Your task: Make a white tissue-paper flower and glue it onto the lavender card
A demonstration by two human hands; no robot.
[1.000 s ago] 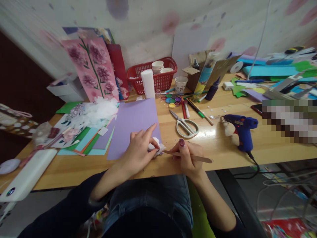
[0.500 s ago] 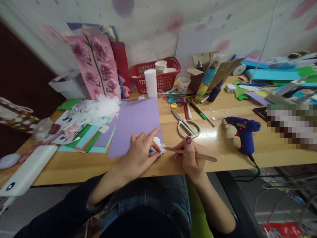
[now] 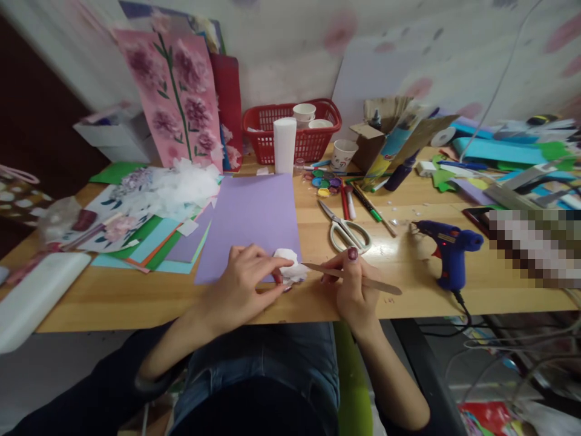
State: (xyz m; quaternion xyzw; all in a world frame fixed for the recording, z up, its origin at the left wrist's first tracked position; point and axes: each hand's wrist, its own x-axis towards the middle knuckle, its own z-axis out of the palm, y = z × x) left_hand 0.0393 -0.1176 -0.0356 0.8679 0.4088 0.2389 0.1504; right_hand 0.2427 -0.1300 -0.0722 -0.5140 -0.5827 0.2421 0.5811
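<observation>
A crumpled white paper flower [image 3: 290, 266] lies at the lower right corner of a purple sheet of paper [image 3: 254, 209]. My left hand [image 3: 247, 281] pinches it at its left side, with thumb and index finger against it; part of it is hidden behind them. In my right hand [image 3: 356, 290] is a pair of brownish tweezers [image 3: 384, 286], held between thumb and fingers. Their thin tip points left and ends at the flower's right edge; I cannot tell whether it touches.
White-handled scissors [image 3: 349, 235] lie beyond my right hand. A blue glue gun [image 3: 451, 245] with a lit red light stands at the right. Colored papers and white tissue [image 3: 186, 188] spread to the left. A red basket [image 3: 313, 142] holding paper cups is at the back.
My left index finger has lowered from a raised position onto the flower, and more of the white paper shows. The tweezers stay beside it. The head view has shifted slightly.
</observation>
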